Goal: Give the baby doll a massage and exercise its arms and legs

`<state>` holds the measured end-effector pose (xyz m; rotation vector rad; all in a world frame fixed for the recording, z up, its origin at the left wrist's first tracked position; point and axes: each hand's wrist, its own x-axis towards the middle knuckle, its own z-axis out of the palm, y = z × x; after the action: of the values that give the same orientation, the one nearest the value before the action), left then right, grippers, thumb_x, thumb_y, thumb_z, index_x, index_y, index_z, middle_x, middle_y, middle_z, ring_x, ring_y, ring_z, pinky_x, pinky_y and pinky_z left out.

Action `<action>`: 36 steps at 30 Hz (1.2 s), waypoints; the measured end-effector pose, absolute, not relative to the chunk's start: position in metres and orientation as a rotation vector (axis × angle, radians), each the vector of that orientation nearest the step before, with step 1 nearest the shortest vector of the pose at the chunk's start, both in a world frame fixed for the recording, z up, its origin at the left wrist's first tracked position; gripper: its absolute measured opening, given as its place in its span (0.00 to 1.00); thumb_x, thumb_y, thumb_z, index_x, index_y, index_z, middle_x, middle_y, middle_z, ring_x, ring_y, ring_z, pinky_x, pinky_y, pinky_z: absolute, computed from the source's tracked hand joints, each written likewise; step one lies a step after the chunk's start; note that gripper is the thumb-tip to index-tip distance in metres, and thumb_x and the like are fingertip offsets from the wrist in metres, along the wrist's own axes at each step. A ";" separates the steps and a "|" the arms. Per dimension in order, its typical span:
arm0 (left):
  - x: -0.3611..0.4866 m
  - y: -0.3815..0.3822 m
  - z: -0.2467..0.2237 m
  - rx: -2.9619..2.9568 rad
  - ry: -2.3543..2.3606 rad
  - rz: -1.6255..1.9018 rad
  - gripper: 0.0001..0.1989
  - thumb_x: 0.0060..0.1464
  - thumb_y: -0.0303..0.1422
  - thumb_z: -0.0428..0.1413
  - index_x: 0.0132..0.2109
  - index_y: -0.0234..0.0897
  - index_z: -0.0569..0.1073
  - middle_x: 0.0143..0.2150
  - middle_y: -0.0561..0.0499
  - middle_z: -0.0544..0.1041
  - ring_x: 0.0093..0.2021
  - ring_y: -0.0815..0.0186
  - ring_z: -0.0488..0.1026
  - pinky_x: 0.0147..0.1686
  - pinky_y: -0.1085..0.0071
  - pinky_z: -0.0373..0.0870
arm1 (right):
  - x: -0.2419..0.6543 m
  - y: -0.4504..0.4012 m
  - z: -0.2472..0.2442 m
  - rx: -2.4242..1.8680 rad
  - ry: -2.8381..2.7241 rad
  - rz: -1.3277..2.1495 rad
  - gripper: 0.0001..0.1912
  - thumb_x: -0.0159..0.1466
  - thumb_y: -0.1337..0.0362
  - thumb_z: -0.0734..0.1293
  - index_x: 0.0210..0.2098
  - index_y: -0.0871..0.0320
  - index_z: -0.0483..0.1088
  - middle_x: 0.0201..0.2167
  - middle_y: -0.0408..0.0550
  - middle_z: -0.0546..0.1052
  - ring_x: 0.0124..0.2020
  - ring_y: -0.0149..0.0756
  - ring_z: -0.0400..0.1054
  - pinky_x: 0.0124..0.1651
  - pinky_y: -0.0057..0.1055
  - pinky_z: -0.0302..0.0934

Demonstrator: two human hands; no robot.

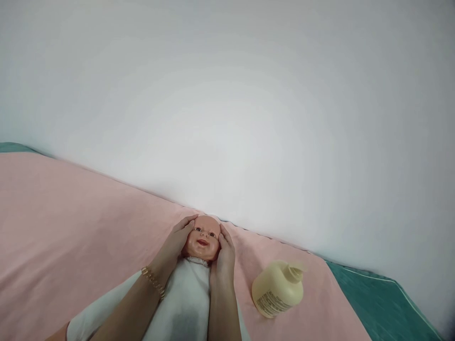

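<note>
Fingers of the left hand [177, 242] lie together, slightly bent, along one side of the head of the doll [202, 240], which is face up on the pink cloth [88, 208]; those of the right hand [225, 253] rest on the opposite cheek and temple. Neither hand closes into a grip; the head sits between them. Farther right, apart from the right hand, stands the bottle [276, 290].

To cradle the head well, I would match the two palms in height and press lightly and evenly, since the head looks smooth and could roll under a lopsided push. The bracelet [153, 283] is best held clear of the gown [188, 289].

At left, the doll's arm runs off the bottom edge. Forearms cover much of the gown; its dark patch may be shadow. The back of the head is hidden, so I cannot tell whether the hands bear its weight. The bottle's top is blurred, its print too small to read.
</note>
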<state>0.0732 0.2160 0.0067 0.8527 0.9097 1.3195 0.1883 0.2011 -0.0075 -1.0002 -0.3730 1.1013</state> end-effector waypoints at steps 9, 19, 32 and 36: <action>0.073 0.212 0.013 0.931 1.001 1.231 0.25 0.48 0.46 0.61 0.49 0.36 0.70 0.49 0.42 0.76 0.49 0.56 0.74 0.43 0.66 0.73 | 0.183 0.198 -0.010 -1.136 -0.593 0.984 0.33 0.49 0.51 0.74 0.50 0.57 0.67 0.49 0.52 0.74 0.49 0.44 0.70 0.46 0.35 0.69; 0.070 0.219 0.003 0.961 0.983 1.214 0.28 0.46 0.47 0.62 0.49 0.35 0.69 0.43 0.44 0.77 0.44 0.57 0.75 0.42 0.66 0.72 | 0.183 0.196 -0.004 -1.172 -0.522 0.998 0.32 0.47 0.53 0.74 0.48 0.57 0.67 0.48 0.52 0.74 0.47 0.45 0.71 0.45 0.36 0.69; 0.072 0.216 0.004 0.893 0.916 1.286 0.24 0.50 0.49 0.57 0.49 0.37 0.72 0.50 0.44 0.75 0.50 0.57 0.73 0.48 0.65 0.70 | 0.187 0.200 -0.016 -1.083 -0.522 0.948 0.23 0.52 0.54 0.69 0.45 0.57 0.73 0.50 0.50 0.75 0.52 0.43 0.68 0.50 0.36 0.65; 0.072 0.213 0.009 0.911 0.900 1.258 0.25 0.50 0.51 0.57 0.47 0.36 0.71 0.48 0.44 0.76 0.47 0.57 0.74 0.44 0.65 0.72 | 0.184 0.198 -0.014 -1.140 -0.601 0.916 0.28 0.53 0.48 0.70 0.48 0.57 0.71 0.45 0.50 0.77 0.48 0.43 0.70 0.46 0.34 0.67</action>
<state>0.0724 0.2135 0.0087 0.9107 0.8999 1.2578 0.1843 0.1981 -0.0139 -1.1399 -0.6011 0.9165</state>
